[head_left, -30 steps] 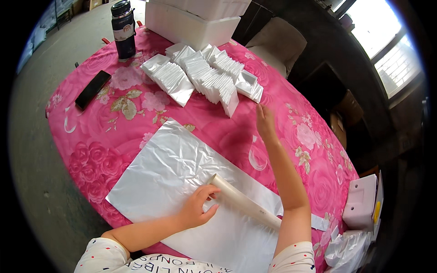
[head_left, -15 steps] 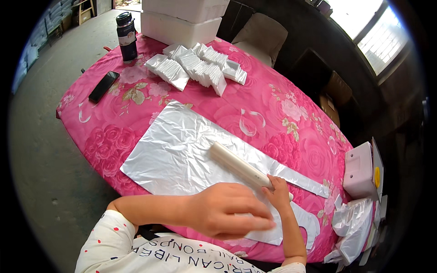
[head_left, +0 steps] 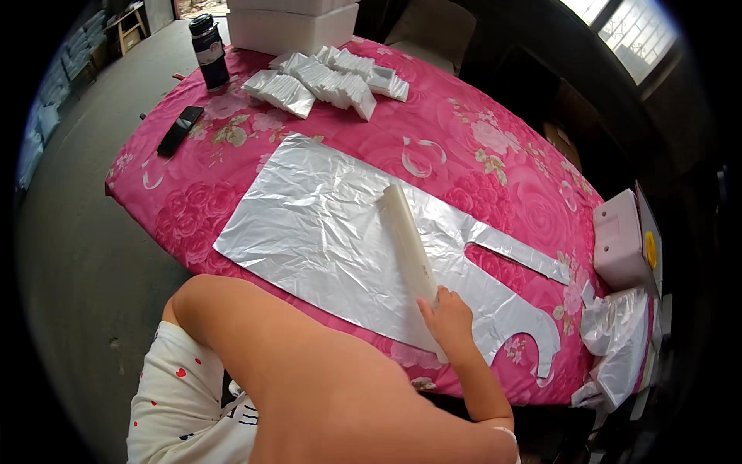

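A silvery-white plastic vest bag (head_left: 309, 232) lies spread on the table, its two handles pointing right. Across it lies a cream-coloured tube (head_left: 410, 240), slanting toward me. My right hand (head_left: 450, 317) is closed round the tube near its close end, thumb along its left side. Very near the camera, my left hand (head_left: 371, 410) looms large and blurred at the bottom, above the table's front edge. Its fingers cannot be made out, and it hides part of my shirt and lap.
Bundles of folded white plastic bags (head_left: 325, 81) lie at the back, before a white foam box (head_left: 290, 29). A dark flask (head_left: 209, 52) and a black phone (head_left: 180, 131) are at back left. Crumpled plastic (head_left: 614, 332) and another foam box (head_left: 618, 240) sit at right.
My left hand has come up close to the camera from over the bag. The tube has swung to a steeper slant with my right hand on it. The whole view has shifted slightly.
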The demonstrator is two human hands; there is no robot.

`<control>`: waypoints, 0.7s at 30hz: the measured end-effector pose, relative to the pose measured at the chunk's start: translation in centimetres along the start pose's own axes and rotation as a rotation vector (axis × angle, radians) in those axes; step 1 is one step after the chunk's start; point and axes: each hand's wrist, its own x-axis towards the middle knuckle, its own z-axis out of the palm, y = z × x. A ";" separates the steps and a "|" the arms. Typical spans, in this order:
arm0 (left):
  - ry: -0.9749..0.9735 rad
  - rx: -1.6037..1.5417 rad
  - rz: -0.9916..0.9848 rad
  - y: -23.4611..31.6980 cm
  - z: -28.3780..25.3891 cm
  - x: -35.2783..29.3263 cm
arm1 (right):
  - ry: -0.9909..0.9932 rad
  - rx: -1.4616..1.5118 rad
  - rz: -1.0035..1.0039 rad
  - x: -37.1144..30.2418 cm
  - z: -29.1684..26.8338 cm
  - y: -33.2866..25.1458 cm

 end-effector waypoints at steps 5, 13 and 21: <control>-0.510 -0.292 -0.088 -3.8 -4.5 -1.3 | -0.088 0.032 0.142 -1.0 -0.3 -1.8; -0.905 0.397 -0.929 -7.5 -1.1 -23.7 | 0.090 0.373 -0.083 -2.0 1.5 -1.6; -0.926 0.255 -0.925 -7.7 1.4 -25.4 | 0.291 0.082 -0.118 -3.6 1.7 11.6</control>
